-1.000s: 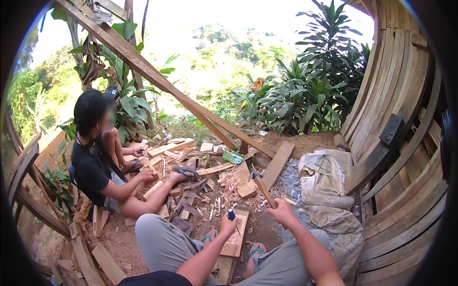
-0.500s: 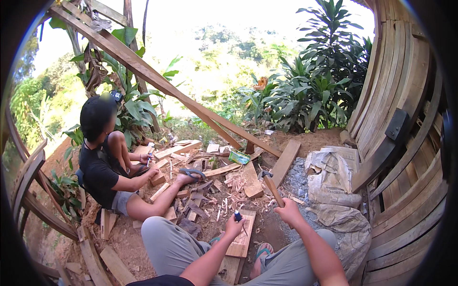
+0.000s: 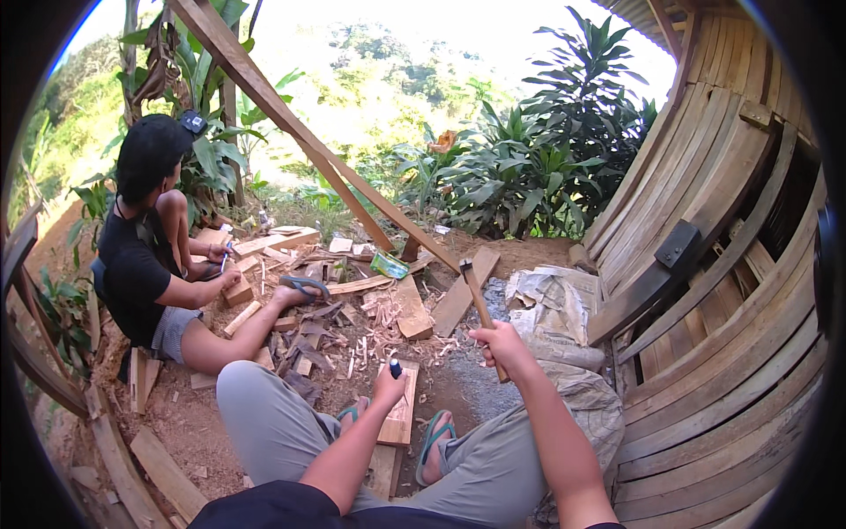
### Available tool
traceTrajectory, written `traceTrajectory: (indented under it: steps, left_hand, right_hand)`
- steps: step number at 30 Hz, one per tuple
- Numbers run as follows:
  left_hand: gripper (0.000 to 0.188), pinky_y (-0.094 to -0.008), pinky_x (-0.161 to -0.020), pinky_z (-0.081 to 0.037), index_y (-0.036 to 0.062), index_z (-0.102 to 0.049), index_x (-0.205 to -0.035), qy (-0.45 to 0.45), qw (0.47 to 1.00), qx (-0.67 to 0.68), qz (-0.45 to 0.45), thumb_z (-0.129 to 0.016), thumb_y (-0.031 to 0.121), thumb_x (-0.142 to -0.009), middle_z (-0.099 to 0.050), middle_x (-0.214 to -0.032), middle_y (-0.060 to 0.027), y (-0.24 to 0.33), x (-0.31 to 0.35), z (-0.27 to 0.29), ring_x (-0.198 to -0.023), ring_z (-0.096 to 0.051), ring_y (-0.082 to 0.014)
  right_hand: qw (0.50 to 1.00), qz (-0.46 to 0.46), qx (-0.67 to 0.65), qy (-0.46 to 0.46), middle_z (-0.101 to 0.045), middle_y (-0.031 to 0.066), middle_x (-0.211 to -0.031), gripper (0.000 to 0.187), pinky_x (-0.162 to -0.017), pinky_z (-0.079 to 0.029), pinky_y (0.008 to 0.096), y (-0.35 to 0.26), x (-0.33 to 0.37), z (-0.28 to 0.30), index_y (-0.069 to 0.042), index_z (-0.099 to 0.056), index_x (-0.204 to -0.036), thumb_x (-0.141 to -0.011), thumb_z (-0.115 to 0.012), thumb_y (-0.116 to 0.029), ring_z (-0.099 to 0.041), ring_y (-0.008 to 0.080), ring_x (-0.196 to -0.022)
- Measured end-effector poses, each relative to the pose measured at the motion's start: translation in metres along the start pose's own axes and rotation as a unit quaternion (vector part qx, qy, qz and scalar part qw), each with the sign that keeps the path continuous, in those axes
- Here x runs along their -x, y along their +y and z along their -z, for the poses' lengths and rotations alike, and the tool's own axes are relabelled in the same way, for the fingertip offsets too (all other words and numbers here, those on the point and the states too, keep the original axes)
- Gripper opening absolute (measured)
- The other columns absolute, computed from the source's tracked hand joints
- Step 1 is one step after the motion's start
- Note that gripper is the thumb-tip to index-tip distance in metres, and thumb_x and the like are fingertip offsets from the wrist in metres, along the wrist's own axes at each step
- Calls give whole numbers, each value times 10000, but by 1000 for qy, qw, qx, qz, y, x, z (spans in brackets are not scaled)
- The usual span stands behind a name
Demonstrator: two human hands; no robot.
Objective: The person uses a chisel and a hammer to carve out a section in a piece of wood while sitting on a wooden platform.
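Observation:
My left hand [image 3: 388, 388] is closed round a chisel [image 3: 395, 367], its dark blue handle end sticking up out of my fist. Its thin blade points down at a pale wooden block [image 3: 397, 429] between my feet; whether the tip touches the wood I cannot tell. In my right hand [image 3: 506, 344] is a hammer [image 3: 478, 301], gripped by its wooden handle. The hammer's metal head is raised, up and to the right of the chisel. Under the pale block lies another piece of wood [image 3: 385, 467].
To the left a seated person [image 3: 145, 247] holds a pen-like tool over a small wood block. Shavings and offcuts [image 3: 383, 310] litter the ground ahead. A slanting beam [image 3: 291, 119] crosses the view. Sacks [image 3: 555, 309] lie right, beside a plank wall [image 3: 705, 388].
My right hand has lifted the hammer higher, away from the chisel. My left hand still holds the chisel over the block. The whole view has shifted, moving the scene leftward.

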State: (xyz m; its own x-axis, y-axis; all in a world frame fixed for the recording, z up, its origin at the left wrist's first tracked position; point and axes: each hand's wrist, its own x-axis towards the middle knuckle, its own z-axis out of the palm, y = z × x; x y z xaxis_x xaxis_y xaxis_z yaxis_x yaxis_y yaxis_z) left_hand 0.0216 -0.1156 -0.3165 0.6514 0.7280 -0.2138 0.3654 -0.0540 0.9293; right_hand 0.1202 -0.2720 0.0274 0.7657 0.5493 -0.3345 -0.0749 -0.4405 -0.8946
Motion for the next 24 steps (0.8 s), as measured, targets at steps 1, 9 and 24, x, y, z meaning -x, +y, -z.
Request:
traceTrajectory:
  steps: [1,9,24]
  left_hand:
    - [397,-453,-918,-536,48,-648,-1191,10,1000,-4,5,-768,268,-883,-731,-1103,-188,8,11,-2,-1042,-710,-357]
    - [383,-436,-920,-538,31,-649,-1189,-19,999,32,-2,-781,228,-888,-735,-1102,-197,15,24,9,-1043,-713,-360]
    - [432,-351,-868,-569,-13,-605,-1136,-31,988,148,-37,-856,191,-849,-741,-1099,-151,-4,18,12,-1005,-724,-219]
  right_hand:
    - [999,-11,-41,-16,-509,-28,-713,197,-394,-363,254,-6,5,7,-71,-551,-929,-924,-734,-142,-465,67,-469]
    - [1000,1,-22,3,-506,-33,-717,207,-386,-341,242,8,-3,29,-90,-534,-897,-923,-734,-136,-454,51,-475]
    - [975,-100,-185,-67,-444,-69,-673,218,-392,-320,219,24,-14,6,-134,-494,-845,-976,-666,-160,-396,20,-478]
